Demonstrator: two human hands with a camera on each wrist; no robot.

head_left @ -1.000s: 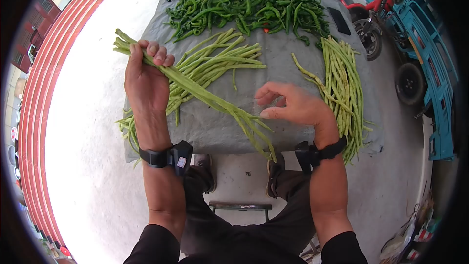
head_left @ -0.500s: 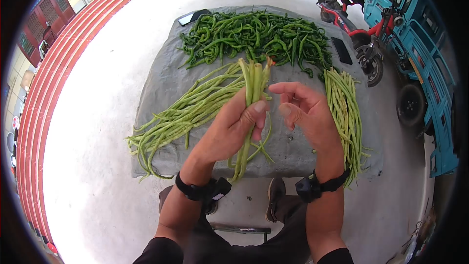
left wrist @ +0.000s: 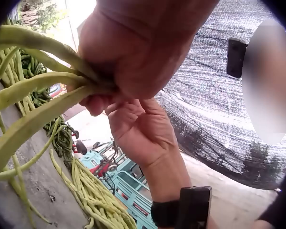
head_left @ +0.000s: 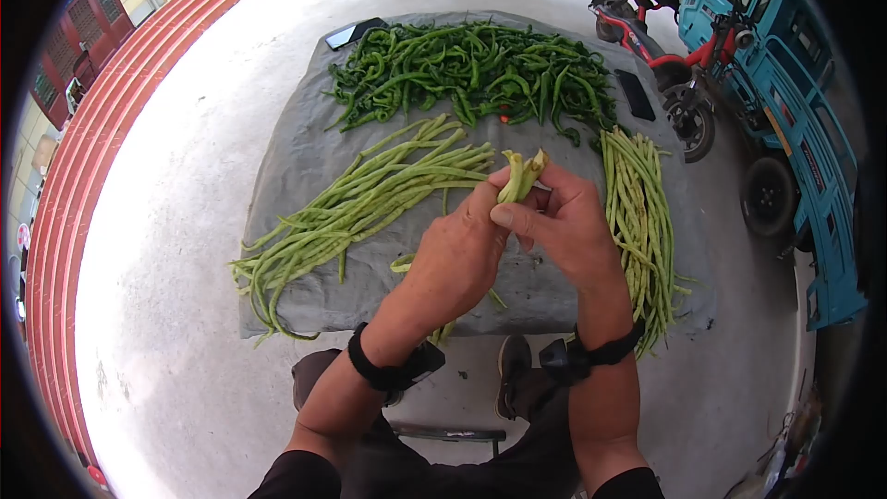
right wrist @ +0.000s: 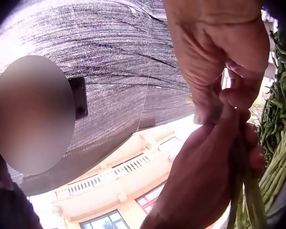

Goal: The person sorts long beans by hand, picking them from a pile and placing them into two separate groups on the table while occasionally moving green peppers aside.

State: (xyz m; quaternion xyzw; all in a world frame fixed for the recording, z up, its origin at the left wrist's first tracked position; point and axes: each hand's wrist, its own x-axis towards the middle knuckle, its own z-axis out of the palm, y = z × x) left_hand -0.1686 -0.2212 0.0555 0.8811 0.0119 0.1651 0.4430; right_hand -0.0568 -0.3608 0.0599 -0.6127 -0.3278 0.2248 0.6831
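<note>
In the head view my left hand [head_left: 462, 245] grips a small bunch of long green beans [head_left: 517, 183], its cut ends sticking up above the fist. The fingers and thumb of my right hand [head_left: 577, 226] pinch the bunch just below those ends. Seen from the left wrist, the beans [left wrist: 33, 121] trail out of the left fist, with the right hand [left wrist: 143, 131] close behind it. From the right wrist, both hands meet at the bunch and hide its top. One pile of long beans [head_left: 370, 189] lies to the left, another bean pile [head_left: 637, 199] to the right.
A grey cloth [head_left: 545, 291] covers the low table. Across its far side spreads a heap of green peppers [head_left: 480, 69], with a phone [head_left: 355, 32] at the left corner and a dark phone [head_left: 635, 94] at the right. Beyond stands a blue cargo tricycle [head_left: 795, 102].
My left hand has brought the bunch from the left to the middle and turned its ends upward. The right hand, free before, has moved in and now pinches those ends.
</note>
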